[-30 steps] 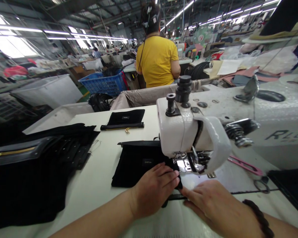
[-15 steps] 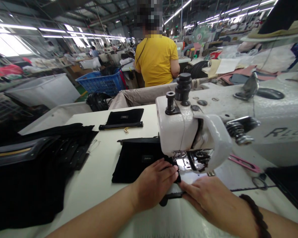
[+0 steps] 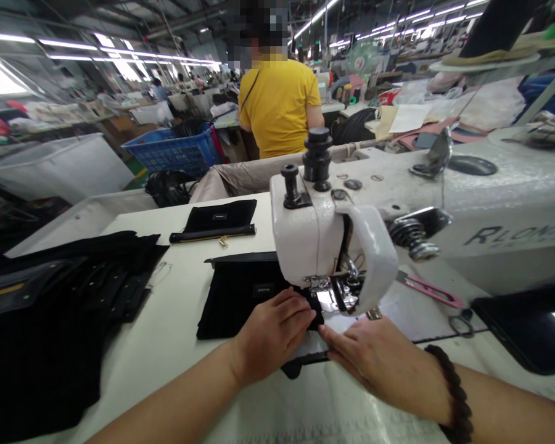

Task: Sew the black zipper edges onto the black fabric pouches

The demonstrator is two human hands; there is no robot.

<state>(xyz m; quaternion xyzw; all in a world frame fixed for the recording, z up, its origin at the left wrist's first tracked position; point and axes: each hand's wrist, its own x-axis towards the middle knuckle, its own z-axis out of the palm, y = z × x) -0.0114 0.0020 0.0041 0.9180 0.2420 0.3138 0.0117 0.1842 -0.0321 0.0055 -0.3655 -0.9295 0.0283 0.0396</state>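
A black fabric pouch piece (image 3: 231,302) with a small label lies on the white table, its right side under the sewing machine head (image 3: 305,240). My left hand (image 3: 271,336) rests on the pouch's lower right part, its fingers lying flat toward the presser foot (image 3: 326,300). Stretched fingers of my right hand (image 3: 374,357) touch the pouch's lower right corner, just in front of the foot. Below the fingertips sits a dark strip (image 3: 312,359) with a rounded end. The needle point is hard to make out.
Black pieces (image 3: 41,345) are piled at left. Another pouch piece (image 3: 219,216) with a zipper strip (image 3: 213,233) lies behind. Pink-handled snips (image 3: 435,291) and a phone (image 3: 530,327) are at right. A person in yellow (image 3: 280,105) sits beyond a cloth-lined bin (image 3: 245,179).
The whole view has shifted, so the machine and pouch appear further left. Both hands keep nearly the same place on the pouch. More of the phone shows.
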